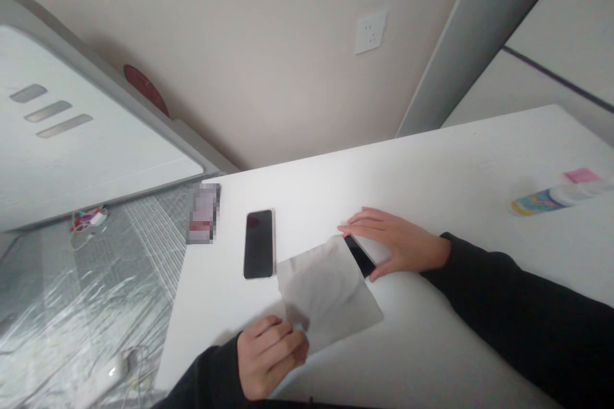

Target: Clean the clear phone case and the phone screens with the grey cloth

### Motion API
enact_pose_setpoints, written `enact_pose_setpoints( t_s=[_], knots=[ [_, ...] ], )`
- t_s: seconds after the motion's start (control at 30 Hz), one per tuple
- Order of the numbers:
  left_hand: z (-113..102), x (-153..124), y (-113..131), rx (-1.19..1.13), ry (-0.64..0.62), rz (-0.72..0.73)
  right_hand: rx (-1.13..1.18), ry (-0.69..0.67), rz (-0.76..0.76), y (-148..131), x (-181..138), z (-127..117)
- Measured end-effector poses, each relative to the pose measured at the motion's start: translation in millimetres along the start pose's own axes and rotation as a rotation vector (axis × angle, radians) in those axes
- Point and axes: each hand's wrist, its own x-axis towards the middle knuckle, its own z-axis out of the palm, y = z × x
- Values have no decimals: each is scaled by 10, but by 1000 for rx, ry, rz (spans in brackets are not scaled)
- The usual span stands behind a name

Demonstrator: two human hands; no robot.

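A thin, creased white cloth lies on the white table. My left hand has its fingers curled onto the near left edge of the cloth, closed on it. At the cloth's far right corner, a dark-screened phone shows partly, its left portion covered. My right hand arches over that phone, with the thumb on its near edge and the fingers at its far edge. Its palm side hides part of the phone. To the left of the cloth, a second phone rests flat, black screen up.
A bottle lies on its side at the right, near a pink item. A blurred-out item sits at the table's left edge. A white headboard-like panel and a plastic-covered surface are at left. The wall has a socket.
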Motion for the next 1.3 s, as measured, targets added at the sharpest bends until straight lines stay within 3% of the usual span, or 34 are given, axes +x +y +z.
enact_pose_setpoints(
  t_s=[0.13, 0.2, 0.3, 0.37, 0.57, 0.77, 0.9, 1.1, 1.3],
  knots=[
    [-63, 16, 31, 12, -42, -32, 9, -3, -5, 3, 8, -8],
    [-56, 127, -35, 60, -125, -58, 4, -3, -15, 12, 11, -5],
    [64, 371, -186, 140, -317, -25, -14, 3, -32, 37, 7, 13],
    [199, 530, -273, 146, -366, 4, -19, 3, -33, 56, 3, 29],
    [553, 965, -413, 117, -431, 63, -6, -30, 11, 101, -5, 85],
    [730, 1254, -487, 98, -446, 51, 0, 0, 28, 86, -19, 119],
    [653, 1102, -441, 114, -439, 24, 11, -7, 36, 68, -17, 107],
    [380, 579, -263, 147, -395, -58, 48, -23, 57, 38, -7, 54],
    [123, 223, -97, 174, -453, -163, 99, -56, 89, -7, 16, -7]
  ],
)
